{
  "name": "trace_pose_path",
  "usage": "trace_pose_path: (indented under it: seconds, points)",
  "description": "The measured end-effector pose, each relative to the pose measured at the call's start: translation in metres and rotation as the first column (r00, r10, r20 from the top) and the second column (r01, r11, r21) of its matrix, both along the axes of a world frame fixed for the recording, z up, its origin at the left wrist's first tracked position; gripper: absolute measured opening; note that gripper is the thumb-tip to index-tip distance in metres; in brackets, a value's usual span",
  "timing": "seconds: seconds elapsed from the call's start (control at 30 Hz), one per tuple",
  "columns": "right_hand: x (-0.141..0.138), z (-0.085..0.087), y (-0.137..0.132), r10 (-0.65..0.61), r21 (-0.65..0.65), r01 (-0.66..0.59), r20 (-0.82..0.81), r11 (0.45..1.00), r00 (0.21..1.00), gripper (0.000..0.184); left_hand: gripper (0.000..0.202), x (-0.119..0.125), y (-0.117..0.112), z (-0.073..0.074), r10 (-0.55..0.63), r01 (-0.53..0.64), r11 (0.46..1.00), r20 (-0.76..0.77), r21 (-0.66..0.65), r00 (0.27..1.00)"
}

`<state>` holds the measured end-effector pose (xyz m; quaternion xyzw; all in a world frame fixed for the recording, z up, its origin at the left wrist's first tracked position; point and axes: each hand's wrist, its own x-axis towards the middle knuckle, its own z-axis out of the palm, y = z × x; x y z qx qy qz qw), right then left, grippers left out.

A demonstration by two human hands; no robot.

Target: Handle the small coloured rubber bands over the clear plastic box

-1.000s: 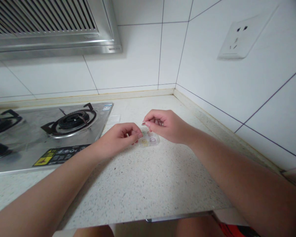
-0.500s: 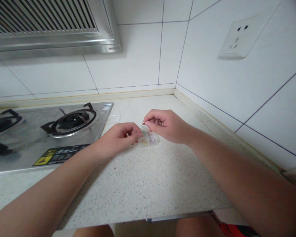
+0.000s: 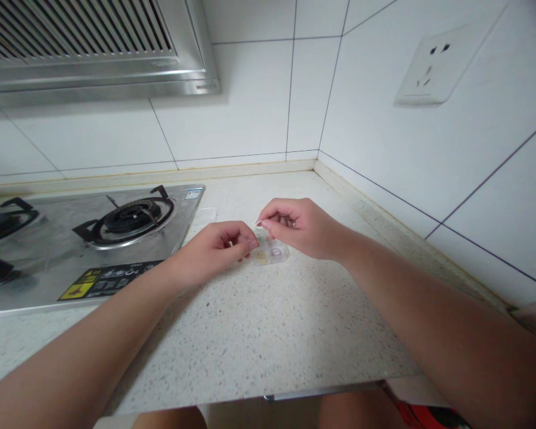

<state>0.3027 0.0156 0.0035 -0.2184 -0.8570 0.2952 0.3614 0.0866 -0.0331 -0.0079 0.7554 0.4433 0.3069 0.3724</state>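
Observation:
My right hand point(image 3: 295, 226) pinches a thin white ring-shaped band point(image 3: 259, 223) between thumb and forefinger. It hovers over a small clear plastic case point(image 3: 279, 257) on the counter. In the case's compartments lie small coloured rings, one yellowish point(image 3: 262, 255) and one purple point(image 3: 276, 252); my fingers hide the far part. At the case's left edge is my left hand point(image 3: 226, 244), closed, with thumb and forefinger tips together. Whatever those fingertips hold, if anything, is too small or hidden to name.
A gas stove point(image 3: 129, 217) with black burners is set into the counter on the left, under a steel range hood point(image 3: 116, 74). A flat transparent piece point(image 3: 206, 214) lies beside the stove. Tiled walls meet behind, with a socket point(image 3: 433, 65) on the right. The speckled countertop point(image 3: 259, 333) ends near my legs.
Both hands stay almost in place. The white band between my right fingers has shifted very slightly, and the view has moved a touch.

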Motion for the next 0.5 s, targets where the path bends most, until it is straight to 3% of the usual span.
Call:
trace_pose_path:
  seconds: [0.23, 0.5]
  points:
    - [0.0005, -0.0015, 0.0007, 0.049, -0.035, -0.048, 0.012, 0.998, 0.999, 0.017, 0.029, -0.001, 0.0, 0.001, 0.0, 0.0, 1.0, 0.025, -0.01, 1.0]
    - [0.0017, -0.0032, 0.0035, 0.072, 0.021, -0.073, 0.04, 0.997, 0.997, 0.02, 0.037, -0.0046, 0.0032, -0.0027, 0.002, 0.001, 1.0, 0.095, -0.032, 0.995]
